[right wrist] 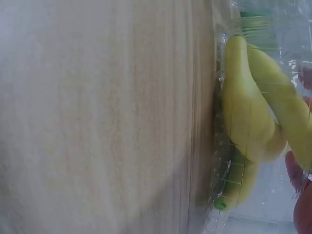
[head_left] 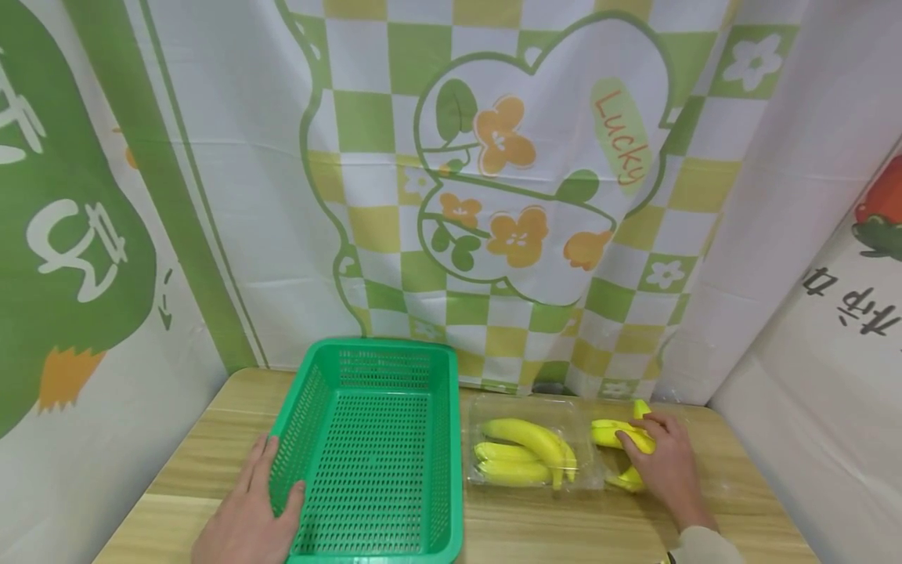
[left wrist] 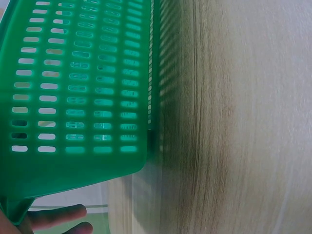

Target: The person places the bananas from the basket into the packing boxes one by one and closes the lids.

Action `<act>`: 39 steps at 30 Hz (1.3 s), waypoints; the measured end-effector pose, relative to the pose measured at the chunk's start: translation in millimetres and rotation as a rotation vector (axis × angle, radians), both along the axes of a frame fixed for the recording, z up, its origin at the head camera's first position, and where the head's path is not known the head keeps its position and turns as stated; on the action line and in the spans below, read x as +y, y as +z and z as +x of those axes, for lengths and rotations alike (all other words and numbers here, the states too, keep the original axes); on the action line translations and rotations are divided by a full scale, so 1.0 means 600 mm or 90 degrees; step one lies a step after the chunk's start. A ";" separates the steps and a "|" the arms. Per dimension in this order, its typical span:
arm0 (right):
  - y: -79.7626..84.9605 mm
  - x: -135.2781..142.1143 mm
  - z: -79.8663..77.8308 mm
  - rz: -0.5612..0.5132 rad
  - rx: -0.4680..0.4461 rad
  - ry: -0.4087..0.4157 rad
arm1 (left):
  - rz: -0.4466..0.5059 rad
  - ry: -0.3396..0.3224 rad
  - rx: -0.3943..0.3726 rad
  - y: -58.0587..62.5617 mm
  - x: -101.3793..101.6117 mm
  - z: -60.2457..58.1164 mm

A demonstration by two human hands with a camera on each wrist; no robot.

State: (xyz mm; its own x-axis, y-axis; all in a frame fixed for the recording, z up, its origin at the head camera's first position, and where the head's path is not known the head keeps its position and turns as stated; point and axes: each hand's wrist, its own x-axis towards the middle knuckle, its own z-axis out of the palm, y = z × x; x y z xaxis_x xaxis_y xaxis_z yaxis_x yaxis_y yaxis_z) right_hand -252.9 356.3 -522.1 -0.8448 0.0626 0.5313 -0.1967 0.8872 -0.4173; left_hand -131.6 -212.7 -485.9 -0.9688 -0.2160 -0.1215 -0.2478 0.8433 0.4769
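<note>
In the head view my left hand [head_left: 247,505] rests at the left rim of a green plastic basket [head_left: 456,470], thumb on the inner side. Two straight fingers of that hand show past the basket corner in the left wrist view. My right hand [head_left: 669,462] grips a yellow banana [head_left: 607,433] between thumb and fingers, over a clear plastic box at the right. Other bananas [right wrist: 243,97] lie in this see-through box, seen through its wall in the right wrist view. The right palm hides part of them in the head view.
Between basket and right hand stands another clear plastic box [head_left: 486,407] with several bananas [head_left: 524,435]. All sit on a light wooden table [head_left: 190,470]. A checked green and white cloth [head_left: 366,180] hangs close behind, with printed sheets at both sides.
</note>
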 end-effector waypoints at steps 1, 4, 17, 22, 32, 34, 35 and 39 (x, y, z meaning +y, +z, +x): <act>0.000 0.002 0.001 -0.016 -0.002 -0.006 | 0.001 -0.001 0.000 0.000 0.001 -0.001; 0.005 0.005 0.004 -0.058 0.004 -0.036 | 0.000 -0.007 -0.002 -0.001 0.001 -0.003; 0.032 0.026 0.016 -0.132 0.061 -0.112 | -0.003 -0.048 -0.030 -0.009 -0.017 -0.009; 0.038 0.039 0.023 -0.131 0.037 -0.119 | -0.011 -0.056 -0.054 -0.007 -0.019 -0.013; 0.057 0.073 0.024 -0.126 -0.094 -0.100 | -0.041 -0.038 0.072 0.039 0.015 -0.007; 0.059 0.081 0.023 -0.132 -0.127 -0.102 | -0.024 -0.061 0.121 0.054 0.038 -0.009; 0.061 0.086 0.021 -0.139 -0.143 -0.104 | -0.012 -0.074 0.141 0.063 0.053 -0.011; 0.066 0.101 0.018 -0.168 -0.197 -0.106 | 0.040 -0.126 0.200 0.094 0.112 -0.025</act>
State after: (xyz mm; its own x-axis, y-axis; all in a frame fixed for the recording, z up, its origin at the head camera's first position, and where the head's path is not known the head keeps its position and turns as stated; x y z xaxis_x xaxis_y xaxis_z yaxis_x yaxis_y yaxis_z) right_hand -242.3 416.9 -482.4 -0.9285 0.3111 0.2029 0.1097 0.7516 -0.6504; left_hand -146.5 -145.3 -429.6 -0.9833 -0.0228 0.1806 0.0829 0.8273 0.5556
